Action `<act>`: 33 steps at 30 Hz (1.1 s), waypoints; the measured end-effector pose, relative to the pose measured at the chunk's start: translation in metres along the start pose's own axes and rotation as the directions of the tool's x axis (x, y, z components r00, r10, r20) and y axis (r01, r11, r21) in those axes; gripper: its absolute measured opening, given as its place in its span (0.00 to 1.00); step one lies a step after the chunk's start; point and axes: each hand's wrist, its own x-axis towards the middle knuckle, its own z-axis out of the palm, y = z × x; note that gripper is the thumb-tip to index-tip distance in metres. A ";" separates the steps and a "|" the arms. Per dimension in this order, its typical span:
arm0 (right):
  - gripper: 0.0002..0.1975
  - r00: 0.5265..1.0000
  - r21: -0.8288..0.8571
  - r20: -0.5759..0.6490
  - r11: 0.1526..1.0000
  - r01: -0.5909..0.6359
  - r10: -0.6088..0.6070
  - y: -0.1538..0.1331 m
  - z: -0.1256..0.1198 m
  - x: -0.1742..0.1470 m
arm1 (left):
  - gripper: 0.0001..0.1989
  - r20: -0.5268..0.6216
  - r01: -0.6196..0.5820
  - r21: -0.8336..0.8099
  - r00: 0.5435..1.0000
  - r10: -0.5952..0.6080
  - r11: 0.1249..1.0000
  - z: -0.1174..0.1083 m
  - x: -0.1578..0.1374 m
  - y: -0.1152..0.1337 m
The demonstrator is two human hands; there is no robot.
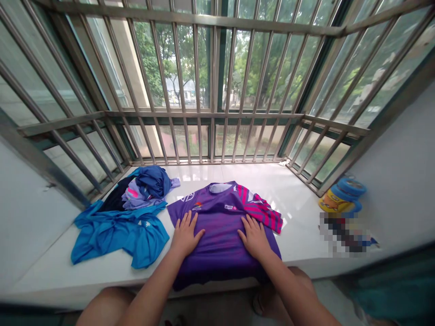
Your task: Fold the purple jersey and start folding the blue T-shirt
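Observation:
A purple jersey (217, 240) is spread front side up on the white window ledge, its collar toward the window and its hem hanging over the front edge. The sleeve on the right has pink stripes. My left hand (186, 234) lies flat on the left of the jersey's chest, fingers stretched out. On the right side my right hand (254, 236) rests flat too, below the striped sleeve, with its fingers apart. Neither hand grips the cloth.
Left of the jersey lies a bright blue shirt (122, 235), with a heap of dark blue and lilac clothes (149, 185) behind it. A blue and yellow jug (343, 197) stands at the right wall, near a blurred-out item. Metal bars (212, 115) enclose the ledge.

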 end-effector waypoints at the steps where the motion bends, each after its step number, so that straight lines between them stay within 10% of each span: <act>1: 0.33 1.000 -0.001 -0.018 1.000 -0.010 0.010 0.010 0.001 -0.001 | 0.41 -0.018 -0.003 -0.010 1.000 0.003 1.000 0.003 -0.007 -0.008; 11: 0.28 0.958 -0.047 -0.069 0.958 -0.282 0.278 0.101 -0.001 -0.012 | 0.38 -0.198 0.091 -0.206 0.971 -0.132 0.974 0.015 -0.058 -0.055; 20: 0.18 0.895 0.074 -0.428 0.992 -0.105 0.127 0.082 0.002 -0.045 | 0.23 -0.245 0.136 -0.180 0.953 -0.178 0.974 -0.012 -0.072 -0.049; 27: 0.22 0.921 0.060 -0.334 0.971 0.231 -0.199 0.017 -0.007 -0.032 | 0.21 -0.102 0.052 -0.184 0.992 -0.072 0.982 -0.061 0.020 -0.026; 33: 0.21 0.973 0.003 -0.158 0.985 0.172 -0.169 -0.004 0.011 -0.043 | 0.19 0.006 0.115 -0.146 0.993 -0.116 0.983 -0.056 0.112 -0.008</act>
